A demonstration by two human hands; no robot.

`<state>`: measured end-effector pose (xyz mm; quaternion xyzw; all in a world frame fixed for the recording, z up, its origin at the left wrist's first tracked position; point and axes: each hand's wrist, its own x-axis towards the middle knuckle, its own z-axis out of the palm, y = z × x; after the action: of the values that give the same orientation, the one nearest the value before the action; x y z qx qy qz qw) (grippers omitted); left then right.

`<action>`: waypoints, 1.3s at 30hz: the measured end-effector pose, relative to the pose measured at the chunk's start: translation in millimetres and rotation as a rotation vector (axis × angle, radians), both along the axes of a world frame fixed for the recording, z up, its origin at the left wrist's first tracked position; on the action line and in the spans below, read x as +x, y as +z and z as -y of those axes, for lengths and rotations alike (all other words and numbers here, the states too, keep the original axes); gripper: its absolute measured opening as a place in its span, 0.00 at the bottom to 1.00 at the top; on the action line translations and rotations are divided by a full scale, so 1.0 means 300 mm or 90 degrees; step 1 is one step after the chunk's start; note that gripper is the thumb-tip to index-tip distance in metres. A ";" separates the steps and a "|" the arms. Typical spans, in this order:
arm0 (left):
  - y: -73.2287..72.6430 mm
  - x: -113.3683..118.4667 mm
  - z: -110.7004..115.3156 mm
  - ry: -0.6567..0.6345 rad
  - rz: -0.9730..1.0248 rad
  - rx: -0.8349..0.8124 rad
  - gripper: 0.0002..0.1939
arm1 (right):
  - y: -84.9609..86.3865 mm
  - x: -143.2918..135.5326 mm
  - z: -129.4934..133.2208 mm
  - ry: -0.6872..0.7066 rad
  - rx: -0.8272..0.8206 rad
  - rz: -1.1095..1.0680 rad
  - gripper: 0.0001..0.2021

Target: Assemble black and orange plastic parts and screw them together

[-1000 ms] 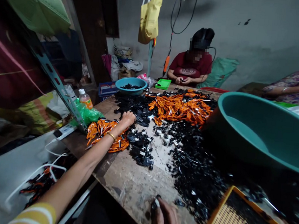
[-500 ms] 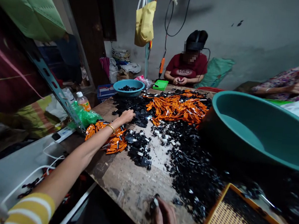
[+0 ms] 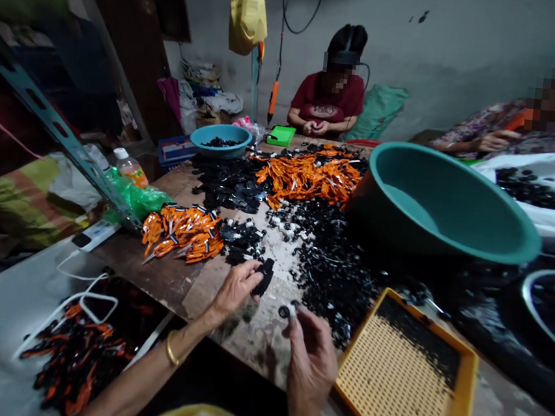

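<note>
Occupying the right of the frame, a round green plastic tub (image 3: pixel 453 215) stands beyond a yellow rectangular perforated tray (image 3: pixel 404 364), lower right. Lower centre, the left hand (image 3: pixel 237 289) grasps 1 flat black piece (image 3: pixel 264 277); the right hand (image 3: pixel 311 352) pinches 1 small black-and-white wheeled part (image 3: pixel 285 312).

Wearer's hands (image 3: pixel 236 288) (image 3: pixel 312 356) two, perforated tray (image 3: pixel 399 377) one, bottle (image 3: pixel 131 168) one.

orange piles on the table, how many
2: one orange pile by the green plastic bag, another farther back, left of the green basin; more may be hidden behind it.
</note>
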<state>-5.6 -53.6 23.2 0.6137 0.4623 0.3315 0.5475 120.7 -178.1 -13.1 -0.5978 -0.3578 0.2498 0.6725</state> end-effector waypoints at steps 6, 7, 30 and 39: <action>-0.006 0.042 0.164 0.015 -0.019 0.088 0.10 | 0.085 -0.035 -0.090 -0.092 0.131 0.285 0.05; -0.003 0.044 0.176 0.016 -0.043 0.126 0.10 | 0.085 -0.041 -0.096 -0.103 0.138 0.296 0.05; -0.056 0.006 0.233 -0.038 -0.088 0.258 0.07 | 0.058 -0.018 -0.068 0.025 0.043 0.241 0.12; -0.024 -0.024 0.040 -0.125 -0.386 0.378 0.11 | -0.058 0.020 -0.058 0.092 -0.044 0.011 0.22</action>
<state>-12.7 -65.6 16.0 0.8552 0.4260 0.2012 0.2161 126.5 -160.7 -30.4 -0.5953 -0.3968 0.3048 0.6287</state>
